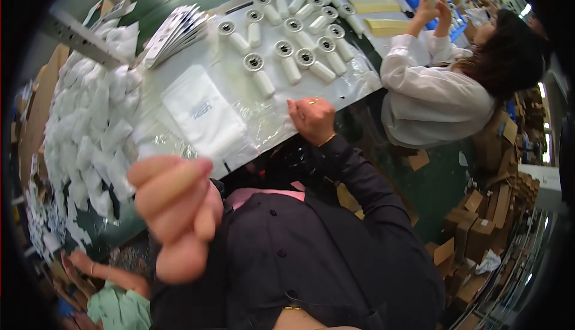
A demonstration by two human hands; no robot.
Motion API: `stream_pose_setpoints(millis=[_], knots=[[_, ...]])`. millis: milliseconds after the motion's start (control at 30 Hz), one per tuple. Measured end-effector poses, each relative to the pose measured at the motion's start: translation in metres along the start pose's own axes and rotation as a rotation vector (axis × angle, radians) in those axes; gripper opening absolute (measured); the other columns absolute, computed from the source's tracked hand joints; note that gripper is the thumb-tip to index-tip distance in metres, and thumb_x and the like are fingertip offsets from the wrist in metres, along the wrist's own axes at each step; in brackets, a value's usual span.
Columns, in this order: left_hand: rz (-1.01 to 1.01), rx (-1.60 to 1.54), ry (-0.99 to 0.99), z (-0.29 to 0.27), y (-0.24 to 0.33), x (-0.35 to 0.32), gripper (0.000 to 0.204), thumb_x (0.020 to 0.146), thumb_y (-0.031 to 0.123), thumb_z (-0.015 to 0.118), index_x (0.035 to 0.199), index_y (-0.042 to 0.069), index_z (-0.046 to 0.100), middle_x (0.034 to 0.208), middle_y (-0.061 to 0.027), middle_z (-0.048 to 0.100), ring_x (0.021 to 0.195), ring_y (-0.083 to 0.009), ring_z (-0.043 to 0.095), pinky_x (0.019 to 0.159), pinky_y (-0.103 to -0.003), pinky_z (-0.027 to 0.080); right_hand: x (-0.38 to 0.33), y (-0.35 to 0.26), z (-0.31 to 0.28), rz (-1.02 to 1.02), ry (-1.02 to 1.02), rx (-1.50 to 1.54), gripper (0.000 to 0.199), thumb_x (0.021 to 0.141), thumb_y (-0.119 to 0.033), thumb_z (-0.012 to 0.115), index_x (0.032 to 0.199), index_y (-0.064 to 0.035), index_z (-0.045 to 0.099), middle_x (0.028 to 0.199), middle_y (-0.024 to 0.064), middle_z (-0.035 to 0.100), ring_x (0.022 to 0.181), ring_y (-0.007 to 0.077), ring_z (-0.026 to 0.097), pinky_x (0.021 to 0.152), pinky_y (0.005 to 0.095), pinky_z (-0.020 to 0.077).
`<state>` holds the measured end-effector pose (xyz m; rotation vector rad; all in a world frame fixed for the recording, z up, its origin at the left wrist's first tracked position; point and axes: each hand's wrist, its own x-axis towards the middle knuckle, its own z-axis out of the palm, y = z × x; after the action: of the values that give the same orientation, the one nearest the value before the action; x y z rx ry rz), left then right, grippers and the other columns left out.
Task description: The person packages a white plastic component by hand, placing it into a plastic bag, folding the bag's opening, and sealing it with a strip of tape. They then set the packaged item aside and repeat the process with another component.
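Observation:
My left hand [176, 216] is raised close to the camera, somewhat blurred. Its fingers are curled in, and no object shows in them. Farther right, my right hand [312, 120] rests at the table's near edge, closed into a loose fist with nothing visible inside. Between the two lies a flat stack of white plastic bags [206, 114] with a small printed patch. Beyond my right hand stand or lie several white handheld devices [287, 63], each with a round head and a pale cylindrical handle. The nearest one [260, 77] is apart from my fingers.
A heap of white wrapped pieces [90, 126] covers the left side. A fanned pile of printed cards [175, 33] sits at the back left. Yellowish strips [386, 15] lie at the back right. A co-worker in white [431, 93] handles a white item. Cardboard boxes [479, 225] crowd the right floor.

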<state>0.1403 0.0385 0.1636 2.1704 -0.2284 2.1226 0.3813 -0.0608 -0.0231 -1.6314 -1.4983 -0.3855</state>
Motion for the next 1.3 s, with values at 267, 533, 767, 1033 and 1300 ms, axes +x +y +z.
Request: stream_pose_setpoints(millis=[267, 533, 767, 1033, 1300], knots=[[-0.702, 0.326, -0.553, -0.082, 0.017, -0.070, 0.022, 0.085, -0.004, 0.085, 0.102, 0.005, 0.075, 0.101, -0.0128, 0.075, 0.099, -0.0347, 0.071, 0.086, -0.043, 0.054, 0.020, -0.002, -0.013, 0.092, -0.134, 0.027, 0.017, 0.094, -0.017, 0.083, 0.106, -0.0065, 0.077, 0.093, 0.0097, 0.074, 0.076, 0.0299, 0.069, 0.072, 0.0433, 0.0544], [-0.924, 0.388, -0.693, -0.094, 0.030, -0.120, 0.020, 0.095, 0.008, 0.080, 0.114, 0.005, 0.078, 0.124, -0.0114, 0.076, 0.129, -0.0369, 0.066, 0.106, -0.045, 0.053, 0.061, -0.035, 0.032, 0.207, -0.337, -0.120, 0.022, 0.101, -0.016, 0.073, 0.120, -0.0054, 0.075, 0.114, 0.0138, 0.077, 0.097, 0.0366, 0.074, 0.083, 0.0431, 0.0580], [-0.897, 0.338, -0.784, -0.098, 0.019, -0.152, 0.026, 0.095, 0.014, 0.080, 0.120, 0.007, 0.077, 0.136, -0.0110, 0.073, 0.140, -0.0366, 0.061, 0.112, -0.046, 0.051, 0.062, -0.018, 0.039, -0.141, -0.394, -0.062, 0.027, 0.102, -0.022, 0.073, 0.124, -0.0073, 0.075, 0.125, 0.0149, 0.074, 0.097, 0.0366, 0.074, 0.083, 0.0433, 0.0580], [-0.834, 0.395, -0.806, -0.078, 0.014, -0.149, 0.022, 0.092, 0.017, 0.082, 0.112, 0.010, 0.079, 0.126, -0.0081, 0.073, 0.132, -0.0314, 0.063, 0.108, -0.045, 0.049, 0.043, -0.067, 0.023, 0.190, -0.461, -0.100, 0.037, 0.097, -0.029, 0.079, 0.130, -0.0111, 0.075, 0.109, 0.0137, 0.075, 0.094, 0.0337, 0.072, 0.084, 0.0432, 0.0561], [-0.849, 0.409, -0.761, -0.074, 0.016, -0.156, 0.013, 0.089, 0.017, 0.083, 0.099, 0.010, 0.079, 0.113, -0.0032, 0.073, 0.115, -0.0279, 0.065, 0.098, -0.044, 0.048, 0.027, -0.071, 0.017, 0.033, -0.303, -0.127, 0.045, 0.093, -0.031, 0.085, 0.133, -0.0119, 0.075, 0.107, 0.0124, 0.076, 0.086, 0.0286, 0.071, 0.074, 0.0385, 0.0558]])
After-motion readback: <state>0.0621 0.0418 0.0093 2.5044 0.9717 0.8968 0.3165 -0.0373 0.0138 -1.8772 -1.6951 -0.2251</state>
